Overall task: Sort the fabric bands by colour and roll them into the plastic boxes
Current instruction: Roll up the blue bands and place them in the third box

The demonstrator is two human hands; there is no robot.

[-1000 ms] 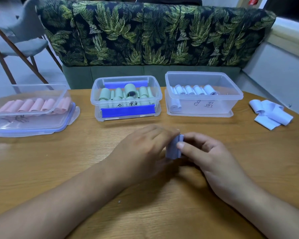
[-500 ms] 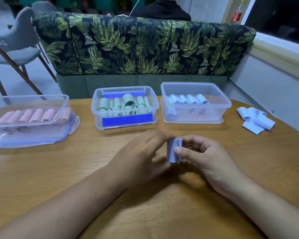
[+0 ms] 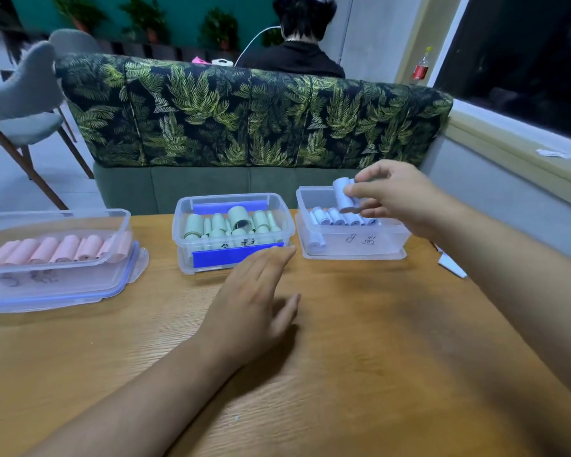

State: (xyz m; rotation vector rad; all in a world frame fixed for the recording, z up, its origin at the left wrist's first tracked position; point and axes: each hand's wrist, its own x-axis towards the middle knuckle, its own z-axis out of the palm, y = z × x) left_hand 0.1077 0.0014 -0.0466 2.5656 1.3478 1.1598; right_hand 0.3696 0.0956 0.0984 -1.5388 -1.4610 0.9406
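**Blue roll held over its box**

I log the right hand [image 3: 399,196] pinching a rolled blue fabric band [image 3: 343,192] above the clear plastic box [image 3: 353,255] of blue rolls. The left hand [image 3: 254,301] is released, low over the bench [image 3: 376,341]. Risk, I judge: a slack pinch lets the roll unwind, or it clips the rim. Room: the box's near half is open; the green-roll box [image 3: 185,245] sits just beside.

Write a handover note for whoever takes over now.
Right hand pinches a rolled pale blue fabric band above the right clear plastic box of blue rolls.
Left hand open over the wooden table, holding nothing.
Done: pink fabric rolls in the left clear plastic box, green fabric rolls in the middle box.
Left: drop this roll in, then roll the loose pale blue bands at the table's right edge.
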